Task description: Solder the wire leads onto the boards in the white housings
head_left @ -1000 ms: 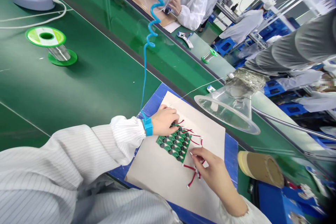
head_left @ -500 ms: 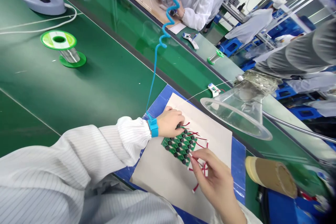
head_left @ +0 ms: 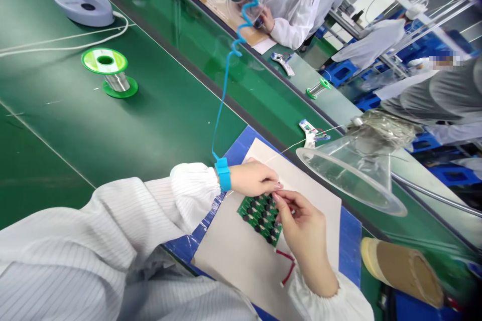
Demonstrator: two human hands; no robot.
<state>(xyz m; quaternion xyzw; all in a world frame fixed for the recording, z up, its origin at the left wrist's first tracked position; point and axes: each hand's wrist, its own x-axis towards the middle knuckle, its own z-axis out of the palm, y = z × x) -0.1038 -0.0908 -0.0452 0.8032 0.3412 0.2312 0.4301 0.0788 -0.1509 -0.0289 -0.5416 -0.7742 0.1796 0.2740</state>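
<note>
My left hand (head_left: 256, 179), with a blue strap (head_left: 223, 174) around its wrist, is over the far edge of a green circuit board (head_left: 260, 216). Its thumb and fingers are pinched together. The fingertips of my right hand (head_left: 306, 223) meet them there, also in a pinch; what lies between the fingers is too small and covered to make out. Round black parts stand in rows on the board, and my hands hide its far right side. A red wire (head_left: 290, 263) with pale connectors lies beside the board's near corner.
Beneath the board lies a beige sheet (head_left: 226, 246) on a blue mat (head_left: 350, 241). A clear fume hood (head_left: 350, 175) overhangs the right. A solder wire spool (head_left: 116, 80) and lamp base (head_left: 83, 7) stand left; a brown roll (head_left: 404, 271) is right. A co-worker (head_left: 297, 5) sits opposite.
My right hand has moved up and away from the board's near right side to meet my left fingertips. My left hand has shifted right, and the view has swung slightly.
</note>
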